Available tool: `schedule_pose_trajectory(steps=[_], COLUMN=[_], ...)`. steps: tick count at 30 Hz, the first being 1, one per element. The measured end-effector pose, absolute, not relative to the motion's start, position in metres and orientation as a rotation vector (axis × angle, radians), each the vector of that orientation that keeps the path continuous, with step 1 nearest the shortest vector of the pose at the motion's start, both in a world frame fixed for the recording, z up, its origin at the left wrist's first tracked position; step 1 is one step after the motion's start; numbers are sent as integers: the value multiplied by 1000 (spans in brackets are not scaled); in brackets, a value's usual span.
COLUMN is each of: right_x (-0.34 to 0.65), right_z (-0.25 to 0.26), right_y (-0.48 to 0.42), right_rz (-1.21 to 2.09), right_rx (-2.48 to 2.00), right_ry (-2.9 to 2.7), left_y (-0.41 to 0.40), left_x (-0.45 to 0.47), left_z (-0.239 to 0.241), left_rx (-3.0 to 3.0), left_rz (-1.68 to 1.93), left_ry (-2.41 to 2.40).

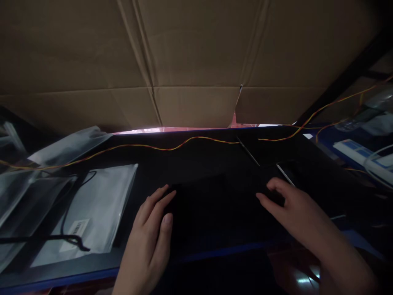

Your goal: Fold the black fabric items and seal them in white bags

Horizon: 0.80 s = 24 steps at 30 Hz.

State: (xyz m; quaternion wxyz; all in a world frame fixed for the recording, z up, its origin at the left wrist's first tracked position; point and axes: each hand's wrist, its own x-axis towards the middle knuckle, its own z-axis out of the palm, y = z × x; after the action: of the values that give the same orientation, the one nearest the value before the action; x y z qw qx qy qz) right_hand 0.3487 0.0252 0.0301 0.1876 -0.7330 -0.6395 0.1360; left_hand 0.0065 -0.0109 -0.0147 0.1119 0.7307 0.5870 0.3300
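Observation:
My left hand point(151, 235) is at the front of a black tabletop point(196, 164), palm down. Its fingers are stretched out and hold nothing I can see. My right hand point(284, 203) is farther right, thumb and bent forefinger apart, with a gap between them. Just beyond it lies a dark flat slab with a bright edge point(286, 174), its kind unclear. Another thin dark slab point(249, 150) is behind that. Between my hands the surface is too dark to make out any detail. To the left of my left hand lies a frosted zip bag point(104, 205) with a barcode label.
A twisted red-and-yellow wire point(172, 148) runs across the back of the table. Behind it stands a cardboard sheet point(193, 53). More clear bags and a black cord point(39, 239) lie at left. A blue-and-white box point(359, 153) sits at right.

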Motion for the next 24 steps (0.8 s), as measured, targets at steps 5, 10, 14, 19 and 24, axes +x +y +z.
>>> schedule_pose_trajectory(steps=[5,10,14,19,24], right_x=[313,230,207,242,249], right_z=[64,80,81,50,12], right_y=[21,9,7,5,-1], right_rz=[103,125,752,697,553], right_rx=[-1928,-1597,-1273,-1242,-1219], right_ry=[-1875,-2121,-2107,-2064,-2366], left_y=[-9,-5,-5,-13,-13], left_x=[8,7,4,4,7], left_z=[-16,-20,-24,-13,-7], left_rx=[2194,2304,2332,2148,2373], left_rz=[934,903,945,1045,881], left_ry=[1704,1647,1629,1647,1450])
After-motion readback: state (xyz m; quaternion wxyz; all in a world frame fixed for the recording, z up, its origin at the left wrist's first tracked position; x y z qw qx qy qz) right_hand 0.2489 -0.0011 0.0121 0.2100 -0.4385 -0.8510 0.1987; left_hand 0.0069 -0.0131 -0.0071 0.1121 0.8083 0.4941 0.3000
